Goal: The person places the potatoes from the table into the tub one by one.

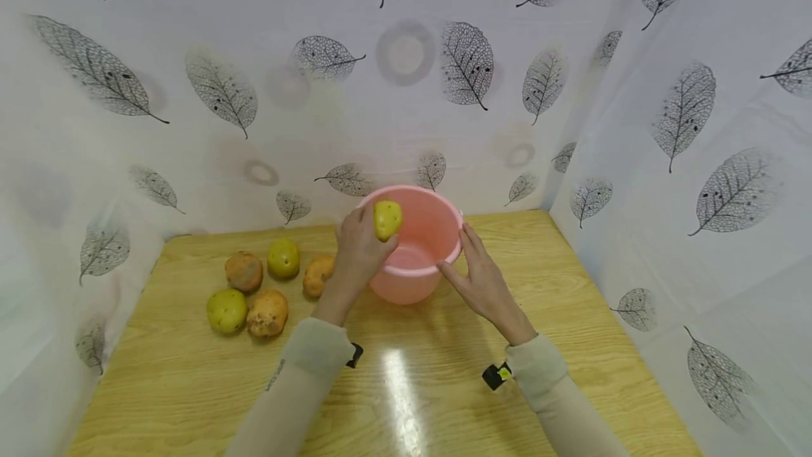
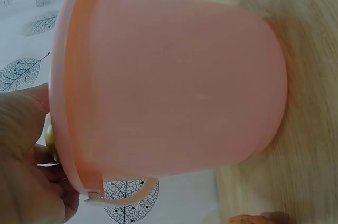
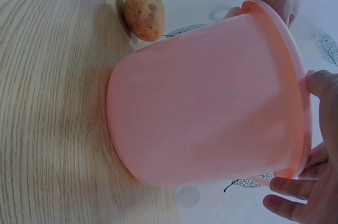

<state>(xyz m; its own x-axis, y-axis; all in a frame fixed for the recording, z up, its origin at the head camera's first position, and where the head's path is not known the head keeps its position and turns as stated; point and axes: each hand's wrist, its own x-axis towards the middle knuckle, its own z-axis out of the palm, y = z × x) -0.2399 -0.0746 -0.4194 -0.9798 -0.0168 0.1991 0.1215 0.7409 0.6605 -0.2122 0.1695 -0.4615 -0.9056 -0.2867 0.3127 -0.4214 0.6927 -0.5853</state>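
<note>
A pink plastic bucket (image 1: 409, 288) stands upright on the table with its opening upward. My left hand (image 1: 359, 245) grips a yellow-green round fruit (image 1: 388, 220) over the bucket's left rim. In the left wrist view, the rim hides most of that fruit (image 2: 50, 139). At the bucket's right side, my right hand (image 1: 485, 284) holds the rim, thumb on its near part and fingers along the outside. The right wrist view shows the thumb against the rim and two fingers reaching below it on the bucket's outer wall (image 3: 206, 102).
Left of the bucket lie brown potatoes (image 1: 268, 313) and two more yellow-green fruits (image 1: 283, 258). One potato (image 1: 318, 275) sits close behind my left wrist. A white leaf-patterned curtain (image 1: 406, 125) borders the wooden table (image 1: 444, 386) at the back and sides.
</note>
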